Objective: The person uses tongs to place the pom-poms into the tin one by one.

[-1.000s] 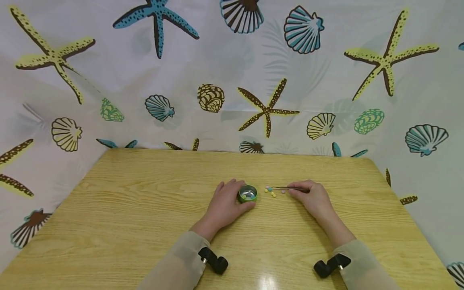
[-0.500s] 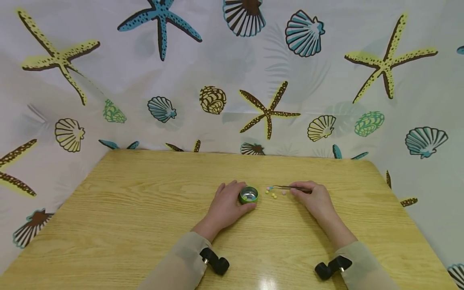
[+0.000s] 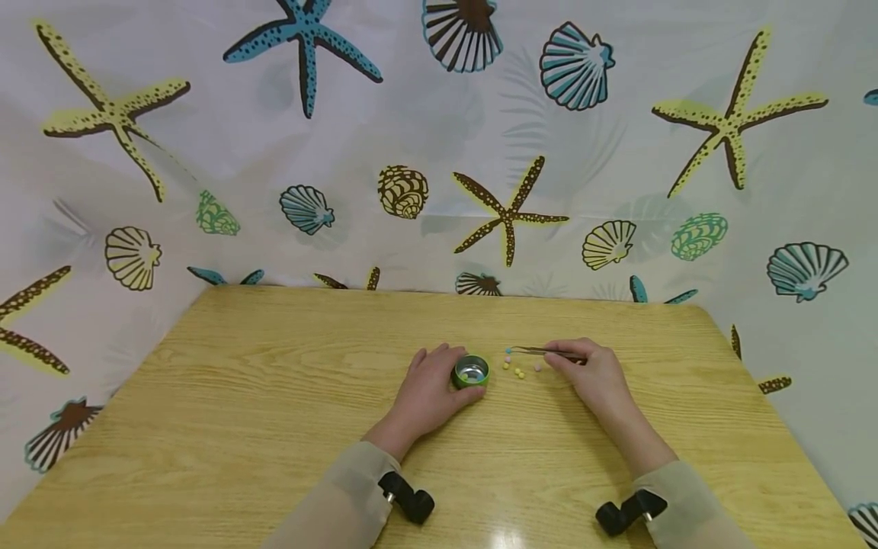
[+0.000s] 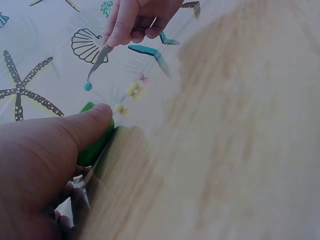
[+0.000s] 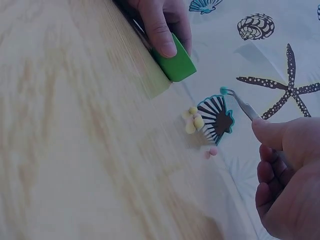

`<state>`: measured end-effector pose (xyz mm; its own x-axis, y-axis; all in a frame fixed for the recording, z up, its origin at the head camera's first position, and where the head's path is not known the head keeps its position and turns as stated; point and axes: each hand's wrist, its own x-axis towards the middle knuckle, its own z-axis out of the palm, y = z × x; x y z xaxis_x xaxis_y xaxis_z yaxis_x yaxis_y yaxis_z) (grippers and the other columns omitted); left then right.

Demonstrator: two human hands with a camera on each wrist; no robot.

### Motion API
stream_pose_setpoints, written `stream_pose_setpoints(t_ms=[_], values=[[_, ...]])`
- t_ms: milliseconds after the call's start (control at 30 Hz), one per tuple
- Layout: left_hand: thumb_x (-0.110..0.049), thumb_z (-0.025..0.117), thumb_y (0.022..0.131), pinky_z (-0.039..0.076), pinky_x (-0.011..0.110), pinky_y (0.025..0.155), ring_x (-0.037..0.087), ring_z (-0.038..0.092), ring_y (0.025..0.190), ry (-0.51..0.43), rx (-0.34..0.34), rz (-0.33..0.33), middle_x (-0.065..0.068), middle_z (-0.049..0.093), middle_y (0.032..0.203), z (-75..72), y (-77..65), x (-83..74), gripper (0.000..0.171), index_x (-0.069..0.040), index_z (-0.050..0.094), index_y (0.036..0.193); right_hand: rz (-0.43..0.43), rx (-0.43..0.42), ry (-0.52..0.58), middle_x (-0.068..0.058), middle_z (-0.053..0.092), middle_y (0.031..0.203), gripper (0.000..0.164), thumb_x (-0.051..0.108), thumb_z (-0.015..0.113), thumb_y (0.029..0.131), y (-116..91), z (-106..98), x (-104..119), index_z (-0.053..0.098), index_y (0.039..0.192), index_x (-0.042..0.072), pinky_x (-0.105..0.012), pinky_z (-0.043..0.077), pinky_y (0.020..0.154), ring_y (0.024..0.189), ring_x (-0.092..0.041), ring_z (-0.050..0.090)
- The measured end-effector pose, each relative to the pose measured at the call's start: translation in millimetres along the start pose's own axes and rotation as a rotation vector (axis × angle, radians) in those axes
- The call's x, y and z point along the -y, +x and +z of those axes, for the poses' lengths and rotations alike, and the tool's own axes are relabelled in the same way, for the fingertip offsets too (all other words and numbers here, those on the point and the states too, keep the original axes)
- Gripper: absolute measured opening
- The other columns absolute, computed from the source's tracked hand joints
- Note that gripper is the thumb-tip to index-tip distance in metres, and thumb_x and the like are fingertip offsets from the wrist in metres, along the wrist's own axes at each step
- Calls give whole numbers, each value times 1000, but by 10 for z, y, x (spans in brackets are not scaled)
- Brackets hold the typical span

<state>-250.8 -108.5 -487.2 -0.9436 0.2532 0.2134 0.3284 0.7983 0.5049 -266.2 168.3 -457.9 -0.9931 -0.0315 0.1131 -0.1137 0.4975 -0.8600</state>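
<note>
My left hand [image 3: 428, 390] grips a small round green tin [image 3: 473, 384] that stands on the table, its shiny inside facing up with a few beads in it. In the left wrist view the thumb presses the tin's green side [image 4: 96, 147]. Between thumb and fingers, my right hand [image 3: 595, 375] pinches metal tweezers [image 3: 542, 351] with bent tips. A blue bead [image 5: 223, 90] is held at those tips, raised above the table and to the right of the tin. Several yellow beads [image 3: 519, 374] and a pink bead [image 3: 537, 368] lie on the table below the tweezers.
The wooden table [image 3: 274, 427] extends to both sides and toward me. A white curtain [image 3: 439, 244] printed with starfish and shells hangs behind it and at both sides. Black camera mounts [image 3: 411, 499] sit at both wrists.
The tweezers have lifted the blue bead away from the other beads, up and slightly left. My left hand keeps its grip on the tin in the same place.
</note>
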Motion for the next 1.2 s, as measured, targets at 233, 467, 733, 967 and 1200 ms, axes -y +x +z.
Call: stream_pose_setpoints(t_ms=[233,467,733,967,1200], values=[[-50,75,89,15,50,122,30,39,143,-11,-15,13,9,56,144,-6,-12,-5,70,-9,57,141,-25,7,13,1,68,109,23,33,75,93,-23,34,95,78,112,20,-35,50,76,95,-19,60],[-50,76,88,15,50,122,30,39,143,0,-20,12,8,56,144,6,-16,-11,69,-9,57,140,-35,25,24,1,68,109,22,34,74,94,-58,69,169,77,112,21,-37,50,83,99,-17,60],[-51,75,88,15,50,122,30,40,143,3,-19,6,8,57,143,-13,-20,-23,70,-9,57,141,-93,42,23,2,68,104,20,32,74,94,-49,132,276,78,111,22,-33,52,73,90,-20,62],[-51,75,88,15,50,122,30,39,143,-4,-17,7,8,57,143,-11,-12,-17,69,-10,57,140,-121,57,6,5,68,104,16,31,75,94,-56,213,319,79,108,23,-34,51,73,91,-18,59],[-52,75,88,15,50,122,29,39,143,5,-14,9,7,56,144,2,-2,1,69,-11,57,141,-119,71,0,5,68,102,14,29,76,93,-73,285,334,79,105,23,-35,50,74,89,-18,58]])
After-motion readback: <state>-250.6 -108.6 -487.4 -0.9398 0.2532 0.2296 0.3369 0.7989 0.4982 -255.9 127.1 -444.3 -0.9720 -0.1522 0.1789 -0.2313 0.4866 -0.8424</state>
